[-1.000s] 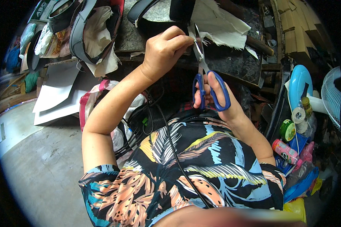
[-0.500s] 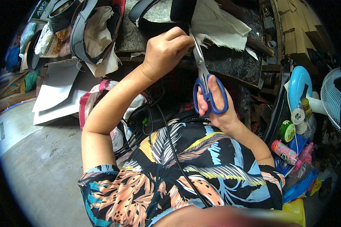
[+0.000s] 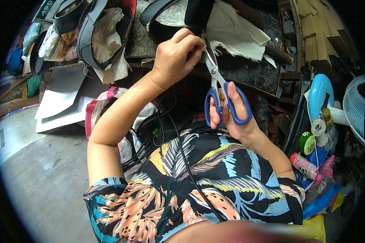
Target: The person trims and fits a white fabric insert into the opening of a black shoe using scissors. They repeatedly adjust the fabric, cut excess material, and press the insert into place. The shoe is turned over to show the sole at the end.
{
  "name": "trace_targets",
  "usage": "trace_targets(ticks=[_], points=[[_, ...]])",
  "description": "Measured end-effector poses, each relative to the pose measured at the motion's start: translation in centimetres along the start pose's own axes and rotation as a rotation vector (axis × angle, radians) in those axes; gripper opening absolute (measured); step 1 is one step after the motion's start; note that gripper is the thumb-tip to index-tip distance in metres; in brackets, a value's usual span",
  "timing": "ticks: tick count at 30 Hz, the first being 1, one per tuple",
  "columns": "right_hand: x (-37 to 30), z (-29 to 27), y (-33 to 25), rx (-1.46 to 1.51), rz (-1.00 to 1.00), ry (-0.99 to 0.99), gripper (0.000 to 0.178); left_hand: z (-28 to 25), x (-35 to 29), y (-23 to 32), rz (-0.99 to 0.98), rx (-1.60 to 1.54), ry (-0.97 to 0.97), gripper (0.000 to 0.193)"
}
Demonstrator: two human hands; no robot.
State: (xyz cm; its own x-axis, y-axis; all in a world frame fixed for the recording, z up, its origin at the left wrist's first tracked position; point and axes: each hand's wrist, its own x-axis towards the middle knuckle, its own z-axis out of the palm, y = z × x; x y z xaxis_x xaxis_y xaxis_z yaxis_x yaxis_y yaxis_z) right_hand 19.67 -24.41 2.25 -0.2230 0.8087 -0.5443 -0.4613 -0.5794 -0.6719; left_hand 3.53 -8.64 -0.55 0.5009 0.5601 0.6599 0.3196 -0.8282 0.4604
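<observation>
Scissors [image 3: 213,72] with blue handles are in my right hand [image 3: 240,108], its thumb and fingers through the loops. Their blades stand slightly apart and point away from me, the tips beside the fingertips of my left hand [image 3: 175,58]. That hand is closed in a pinch at the near edge of a black shoe-upper-like piece [image 3: 166,33]; what lies between its fingers is too small or hidden to make out. From the black piece a frayed off-white cloth [image 3: 235,34] spreads to the right over the dark workbench [image 3: 251,75].
More black curved pieces [image 3: 85,38] with cloth linings lie at the bench's left. White sheets [image 3: 61,97] and a pink-edged bag [image 3: 94,111] are below them. To the right stand a blue-and-white fan [image 3: 321,91], bottles [image 3: 306,165] and plastic bags. A black cable [image 3: 182,156] hangs down my front.
The scissors' handles have spread and the blades have parted more, with the scissors shifted slightly toward me. My left hand keeps its pinch, nearly in the same place.
</observation>
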Motion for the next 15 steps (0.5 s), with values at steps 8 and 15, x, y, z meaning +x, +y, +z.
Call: trace_targets(ticks=[8, 15], points=[[1.5, -0.2, -0.4, 0.076, -0.059, -0.028, 0.064, 0.0, -0.1, 0.0, 0.025, 0.001, -0.035, 0.016], [1.4, 0.9, -0.2, 0.158, -0.025, -0.087, 0.068, -0.1, -0.1, 0.2, -0.007, -0.011, -0.032, 0.016]])
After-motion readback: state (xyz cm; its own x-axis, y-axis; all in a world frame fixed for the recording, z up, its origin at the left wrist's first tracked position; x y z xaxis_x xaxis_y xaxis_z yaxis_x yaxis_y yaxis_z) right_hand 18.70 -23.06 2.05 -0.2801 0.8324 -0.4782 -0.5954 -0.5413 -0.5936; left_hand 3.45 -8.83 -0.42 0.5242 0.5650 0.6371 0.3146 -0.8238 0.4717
